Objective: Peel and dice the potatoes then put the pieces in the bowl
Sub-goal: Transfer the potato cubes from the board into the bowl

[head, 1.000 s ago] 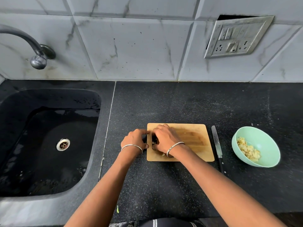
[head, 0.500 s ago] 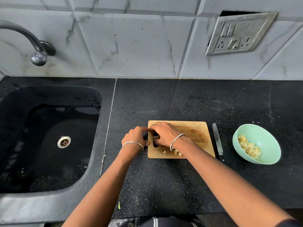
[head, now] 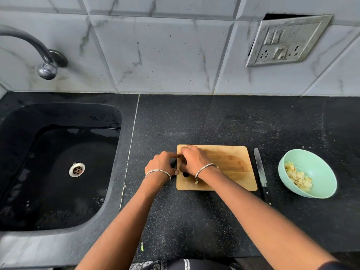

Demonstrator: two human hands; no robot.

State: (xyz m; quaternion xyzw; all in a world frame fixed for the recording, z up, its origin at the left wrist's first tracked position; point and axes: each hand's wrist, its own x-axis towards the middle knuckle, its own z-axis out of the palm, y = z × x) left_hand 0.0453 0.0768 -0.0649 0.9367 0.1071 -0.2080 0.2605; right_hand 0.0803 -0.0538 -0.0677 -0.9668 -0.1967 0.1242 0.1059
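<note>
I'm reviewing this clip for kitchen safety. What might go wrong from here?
1. The knife lies between the cutting board and the bowl; the right hand, carrying pieces across, may brush its blade.
2. The left hand sits beside it at the board's left edge, where potato pieces may spill onto the counter.

Just right of the cutting board (head: 229, 162), knife (head: 260, 168); farther right, bowl (head: 321, 168) holding potato pieces (head: 298, 177). Well left, sink (head: 58, 162). At its left end, left hand (head: 162, 164), right hand (head: 192, 159).
</note>
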